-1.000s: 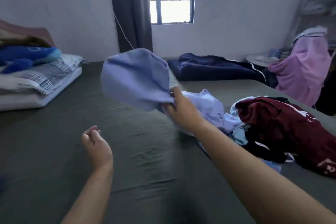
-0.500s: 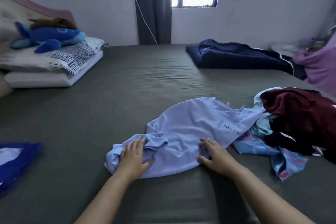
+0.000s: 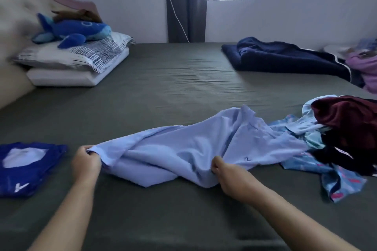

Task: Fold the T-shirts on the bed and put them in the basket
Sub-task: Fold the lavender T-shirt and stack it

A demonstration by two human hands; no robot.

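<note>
Both hands grip a light-blue T-shirt on the bed.

The left hand (image 3: 86, 162) pinches one bunched edge of the light-blue T-shirt (image 3: 183, 149); the right hand (image 3: 228, 175) pinches the near edge, fingers curled into the fabric. The shirt lies crumpled across the grey-green bed (image 3: 173, 87), its far end touching the clothes pile (image 3: 344, 128) at right. A folded dark-blue T-shirt (image 3: 26, 161) lies to the left, apart from it.

Whale plush (image 3: 75, 31) on pillows (image 3: 77, 61); navy blanket (image 3: 285, 57).
</note>
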